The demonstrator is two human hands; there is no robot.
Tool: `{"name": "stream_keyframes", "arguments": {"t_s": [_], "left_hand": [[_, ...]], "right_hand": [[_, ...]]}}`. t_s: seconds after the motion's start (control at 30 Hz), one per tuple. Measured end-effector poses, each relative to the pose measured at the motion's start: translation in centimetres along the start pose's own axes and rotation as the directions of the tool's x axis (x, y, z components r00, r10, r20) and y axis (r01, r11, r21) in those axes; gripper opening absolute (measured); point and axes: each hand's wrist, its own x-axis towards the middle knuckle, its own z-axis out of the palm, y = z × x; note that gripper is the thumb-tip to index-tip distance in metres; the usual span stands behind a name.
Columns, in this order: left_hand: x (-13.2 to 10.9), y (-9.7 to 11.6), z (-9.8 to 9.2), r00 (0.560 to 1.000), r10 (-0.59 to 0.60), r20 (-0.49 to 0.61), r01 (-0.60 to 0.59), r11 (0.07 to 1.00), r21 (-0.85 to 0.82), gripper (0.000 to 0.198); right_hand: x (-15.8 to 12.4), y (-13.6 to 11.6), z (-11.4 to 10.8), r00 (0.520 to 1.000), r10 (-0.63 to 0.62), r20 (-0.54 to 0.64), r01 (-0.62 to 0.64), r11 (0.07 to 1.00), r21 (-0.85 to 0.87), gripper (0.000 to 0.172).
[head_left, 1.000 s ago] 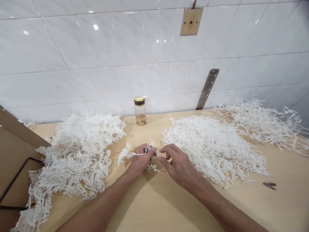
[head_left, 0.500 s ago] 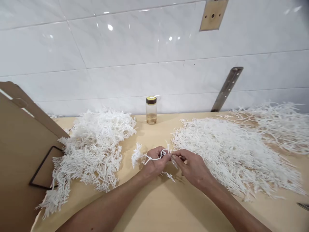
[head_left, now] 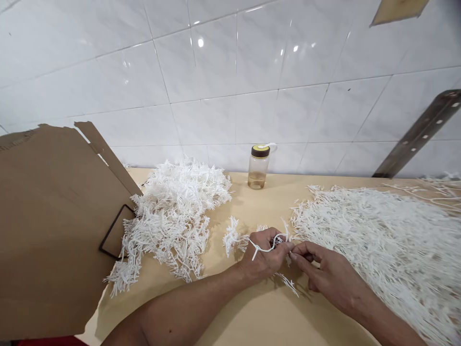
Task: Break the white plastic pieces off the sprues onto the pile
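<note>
The right hand point(head_left: 329, 269) has moved in against the left hand point(head_left: 264, 258), whose grip pinches white strands point(head_left: 257, 248) above the tabletop point(head_left: 248, 317); the right grip apparently pinches them too — best done lightly, near the left's steady hold.

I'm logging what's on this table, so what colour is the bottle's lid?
The lid is yellow on top, dark around the side, in the head view.

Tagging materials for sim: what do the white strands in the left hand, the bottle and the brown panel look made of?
White strands: likely plastic, matte; even white, holding bends and thin branches.
Bottle: clear, glossy plastic or glass, can't tell which; liquid shows through.
Brown panel: probably cardboard, dull; ragged edge.
</note>
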Motion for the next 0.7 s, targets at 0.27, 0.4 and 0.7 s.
{"name": "stream_keyframes", "arguments": {"t_s": [0.27,0.4,0.7], "left_hand": [[0.4,-0.5,-0.1,1.0,0.012,0.003,-0.012,0.998,0.06,0.022],[0.6,-0.5,-0.2,1.0,0.005,0.021,-0.007,0.998,0.06,0.024],[1.1,0.3,-0.6,0.994,-0.085,0.065,0.083,0.996,0.028,0.031]], "right_hand": [[0.0,-0.6,0.2,0.998,-0.043,-0.053,0.05,0.99,0.129,0.023],[-0.1,-1.1,0.2,0.994,-0.058,-0.095,0.071,0.988,0.14,0.021],[0.0,-1.5,0.1,0.998,0.062,-0.027,-0.051,0.954,0.294,0.013]]}}
